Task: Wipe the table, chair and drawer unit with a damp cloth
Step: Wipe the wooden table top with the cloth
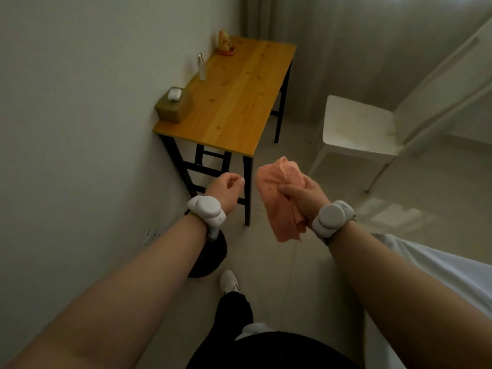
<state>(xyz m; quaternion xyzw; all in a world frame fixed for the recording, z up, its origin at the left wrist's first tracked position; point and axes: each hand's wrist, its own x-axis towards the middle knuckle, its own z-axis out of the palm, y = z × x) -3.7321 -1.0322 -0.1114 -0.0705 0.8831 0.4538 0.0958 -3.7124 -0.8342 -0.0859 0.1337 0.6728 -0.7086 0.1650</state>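
**Cloth in hand, table not yet touched**

My right hand (pixel 303 198) grips the bunched salmon-pink cloth (pixel 277 177). My fingers are curled round its middle, with one end puffing out beyond my fingertips and the other hanging below my wrist. My left hand (pixel 229 186) holds nothing; its fingers are loosely curled, thumb near the forefinger.

The pine-topped table with black metal legs (pixel 234 102) stands ahead of my fingertips, its near corner just beyond my left hand. The white plastic chair (pixel 356 123) is off to the right of my cloth hand, well apart. I cannot see the drawer unit.

I judge that wiping has not begun and this is the approach. Next I need to step closer, spread the cloth flat and lay it on the tabletop. The tan tissue box (pixel 173 109) with a white earbud case (pixel 174 94) on it, the slim pale bottle (pixel 201 67) and the small orange ornament (pixel 225 43) line the wall edge. My free hand could lift them, or I could wipe around them.
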